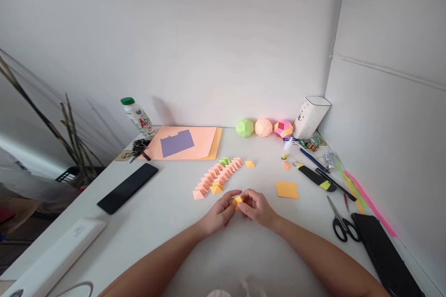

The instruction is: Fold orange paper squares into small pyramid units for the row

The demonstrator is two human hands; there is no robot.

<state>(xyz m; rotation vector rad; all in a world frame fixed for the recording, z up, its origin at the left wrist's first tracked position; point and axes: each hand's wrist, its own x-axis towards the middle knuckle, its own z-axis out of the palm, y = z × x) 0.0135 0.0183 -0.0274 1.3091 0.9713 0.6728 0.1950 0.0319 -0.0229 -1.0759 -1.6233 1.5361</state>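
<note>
Between my left hand (220,211) and my right hand (258,208) is a small folded piece of yellow-orange paper (237,201), pinched by the fingers of both. Just beyond them, two slanting rows of folded paper pieces (219,177) stand on the table, mostly peach, with green ones (224,161) at the far end and yellow-orange ones (216,188) at the near end. A loose yellow-orange piece (250,164) lies to the right of the rows. Farther right is a flat yellow-orange paper square (287,190).
Three paper balls (263,127) sit against the wall beside a white container (311,117). On the right lie a cutter (315,177), scissors (343,225) and a black phone (385,253). To the left are paper sheets (205,141), a bottle (138,117), a dark slab (128,188) and a white device (57,260).
</note>
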